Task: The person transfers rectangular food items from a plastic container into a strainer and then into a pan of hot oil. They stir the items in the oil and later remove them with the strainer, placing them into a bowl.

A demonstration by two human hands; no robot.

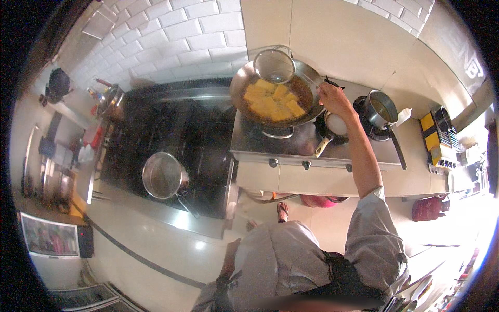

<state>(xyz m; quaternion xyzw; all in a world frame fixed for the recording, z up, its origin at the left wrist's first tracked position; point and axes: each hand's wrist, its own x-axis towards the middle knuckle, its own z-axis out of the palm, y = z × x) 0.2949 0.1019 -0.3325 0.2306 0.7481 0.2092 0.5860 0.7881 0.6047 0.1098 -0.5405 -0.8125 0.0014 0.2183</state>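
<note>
My right hand grips the handle of a round wire-mesh strainer, tilted over the back rim of a large metal wok. Yellow rectangular pieces of food lie in brown bubbling oil in the wok, below the strainer. The wok stands on a steel gas stove. Below my right forearm, a small pan with a pale handle sits on a burner with something round and whitish in it. My left arm seems to hang low at my side; its hand is dim and its fingers cannot be made out.
A saucepan of liquid stands at the right, its long dark handle jutting over the stove's front. Another metal pot is on the black cooktop at left. A white squeeze bottle stands behind the saucepan. A red gas cylinder is on the floor.
</note>
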